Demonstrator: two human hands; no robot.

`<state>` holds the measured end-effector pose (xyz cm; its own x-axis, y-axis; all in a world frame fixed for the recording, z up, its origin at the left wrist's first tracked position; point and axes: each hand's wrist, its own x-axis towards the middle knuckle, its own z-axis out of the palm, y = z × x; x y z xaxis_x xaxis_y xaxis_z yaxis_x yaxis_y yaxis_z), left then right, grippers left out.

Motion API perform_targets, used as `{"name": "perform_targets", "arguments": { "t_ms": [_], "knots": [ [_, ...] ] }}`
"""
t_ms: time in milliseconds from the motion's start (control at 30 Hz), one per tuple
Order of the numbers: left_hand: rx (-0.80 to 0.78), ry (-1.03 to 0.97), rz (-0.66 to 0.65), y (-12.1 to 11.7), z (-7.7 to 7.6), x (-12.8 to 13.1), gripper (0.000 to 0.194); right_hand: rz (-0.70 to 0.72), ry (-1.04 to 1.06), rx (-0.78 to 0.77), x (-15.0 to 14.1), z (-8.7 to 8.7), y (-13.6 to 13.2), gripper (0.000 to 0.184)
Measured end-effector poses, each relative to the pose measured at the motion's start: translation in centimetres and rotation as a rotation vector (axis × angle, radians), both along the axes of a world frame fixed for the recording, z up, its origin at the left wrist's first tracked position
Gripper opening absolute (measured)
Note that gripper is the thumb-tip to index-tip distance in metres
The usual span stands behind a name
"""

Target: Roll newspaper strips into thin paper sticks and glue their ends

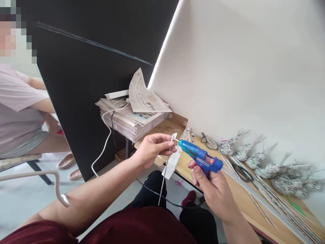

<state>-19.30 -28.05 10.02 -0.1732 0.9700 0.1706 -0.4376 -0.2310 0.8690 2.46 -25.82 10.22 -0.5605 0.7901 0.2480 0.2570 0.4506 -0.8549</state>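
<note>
Head camera up, and I'm looking down on two occupied hands meeting over the edge of the wooden table [188,166]. On my left, the thin rolled-paper stick [163,184]: feather-light, I'd say, fairly stiff along its length but easy to crush or kink, and its loose paper tip looks flimsier than the shaft. Best hold is a soft pinch just below that tip, and that's where I have it, the lower end hanging down over the lap. Across from it, the blue glue gun [200,156], a hard plastic body that should feel heavier, its glossy barrel perhaps a bit slick. Handle only for this one; I'd treat the slim nozzle as hot and mind those fingertips so close by!

Now the pose: left hand [159,146] nearly closed, thumb against forefinger on the paper, other fingers loosely curled, forearm slanting in from lower left. Right hand [209,183] wrapped round the gun's handle, forearm rising from lower right, muzzle aimed leftward at the paper tip. Touching, or only just beside it? Can't tell from up here. How hard the trigger's pressed, I can't tell either.
</note>
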Motion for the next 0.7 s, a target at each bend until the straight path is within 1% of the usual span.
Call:
{"name": "perform_targets", "arguments": {
  "t_ms": [133,367,700],
  "knots": [
    [0.0,0.004,-0.001,-0.06,-0.01,-0.01,0.029,-0.022,-0.014,-0.02,0.07,-0.09,-0.11,0.032],
    [0.0,0.003,0.002,-0.15,0.05,-0.03,0.029,-0.018,-0.058,-0.012,-0.19,0.17,-0.1,0.032],
    [-0.009,-0.004,0.005,-0.21,-0.38,-0.28,0.031,-0.038,-0.096,-0.012,-0.24,0.04,-0.12,0.033]
  ]
}}
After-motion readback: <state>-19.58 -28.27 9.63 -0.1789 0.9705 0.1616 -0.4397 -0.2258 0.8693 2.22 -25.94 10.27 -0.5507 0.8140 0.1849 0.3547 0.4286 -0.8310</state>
